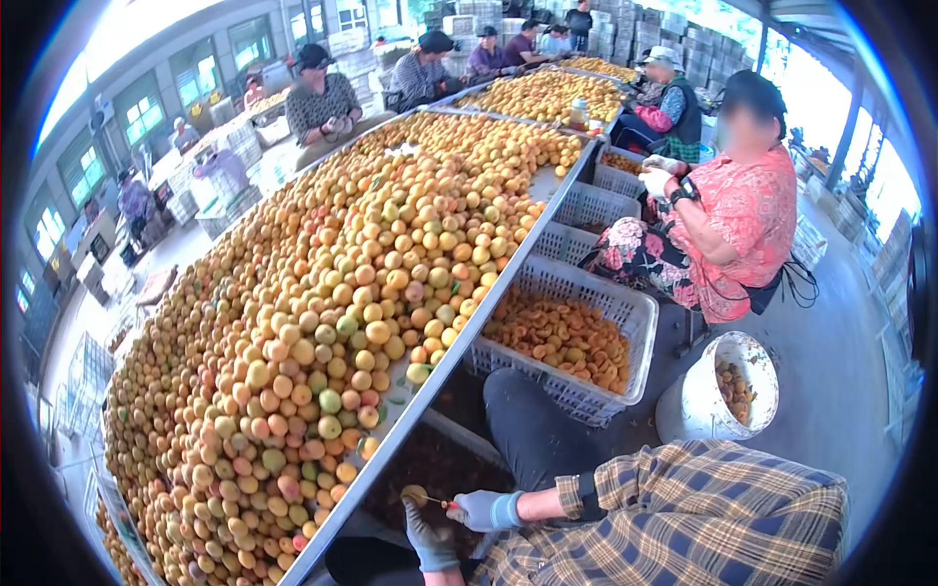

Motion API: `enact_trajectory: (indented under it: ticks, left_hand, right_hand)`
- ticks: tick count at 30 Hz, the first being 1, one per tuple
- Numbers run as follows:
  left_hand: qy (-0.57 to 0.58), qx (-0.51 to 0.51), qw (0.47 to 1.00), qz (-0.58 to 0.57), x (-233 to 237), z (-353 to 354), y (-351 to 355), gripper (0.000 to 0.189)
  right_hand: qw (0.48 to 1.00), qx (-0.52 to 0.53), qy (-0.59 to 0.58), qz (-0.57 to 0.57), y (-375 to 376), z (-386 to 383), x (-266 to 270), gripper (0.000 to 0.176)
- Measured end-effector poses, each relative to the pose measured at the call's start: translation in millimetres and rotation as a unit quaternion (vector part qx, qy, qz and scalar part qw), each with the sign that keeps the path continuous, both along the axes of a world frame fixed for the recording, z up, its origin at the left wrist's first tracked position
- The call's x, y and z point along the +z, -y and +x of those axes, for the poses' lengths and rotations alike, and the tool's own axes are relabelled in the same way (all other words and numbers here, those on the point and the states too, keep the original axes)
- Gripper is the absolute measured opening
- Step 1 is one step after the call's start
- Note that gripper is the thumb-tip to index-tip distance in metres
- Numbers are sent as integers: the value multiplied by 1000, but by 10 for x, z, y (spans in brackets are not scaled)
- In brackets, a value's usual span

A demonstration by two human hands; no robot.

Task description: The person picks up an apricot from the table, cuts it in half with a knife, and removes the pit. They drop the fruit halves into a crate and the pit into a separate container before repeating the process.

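Note:
My left hand, in a grey glove with fingers closed, holds a small yellowish-brown fruit at its fingertips. My right hand, in a blue-grey glove, is closed on a small tool with a red handle and a thin metal end. The tool's tip meets or nearly meets the fruit; the exact contact is too small to tell. Both hands are beside the metal edge of a sloping table heaped with yellow, orange and greenish fruit. Below them is a dark container.
A white crate of orange fruit pieces stands beyond my knee. Right of it is a white bucket with pieces inside. A seated co-worker in a pink top is near more crates; several people sit around the far table sides.

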State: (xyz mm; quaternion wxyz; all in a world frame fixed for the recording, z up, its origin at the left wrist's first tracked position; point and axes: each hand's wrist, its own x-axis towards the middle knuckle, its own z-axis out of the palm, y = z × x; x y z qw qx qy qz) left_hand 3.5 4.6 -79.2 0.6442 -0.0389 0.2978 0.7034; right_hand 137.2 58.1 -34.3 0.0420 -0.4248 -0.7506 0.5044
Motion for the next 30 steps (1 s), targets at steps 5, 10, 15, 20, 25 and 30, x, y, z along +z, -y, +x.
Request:
enact_trajectory:
  ticks: [5,10,15,20,25,30]
  left_hand:
    - [4,-9,999,-34,-58,133,-50,37]
    - [-10,-2,1000,-30,-42,73,-34,42]
    - [-185,-25,981,-45,67,186,-29,43]
    - [-253,-23,958,-130,206,191,-65,37]
    - [-181,5,973,-145,224,304,-87,39]
    - [-197,19,967,-162,167,234,-94,33]
  right_hand:
    - [1000,-6,6,-13,-177,-50,-95,42]
    - [1000,8,20,-22,5,40,64,44]
    - [999,-7,35,-22,-142,-13,139,41]
    - [999,-10,14,-38,-84,7,142,41]
    - [998,8,50,-23,-87,39,183,41]
    - [998,33,30,-31,-129,-28,127,41]
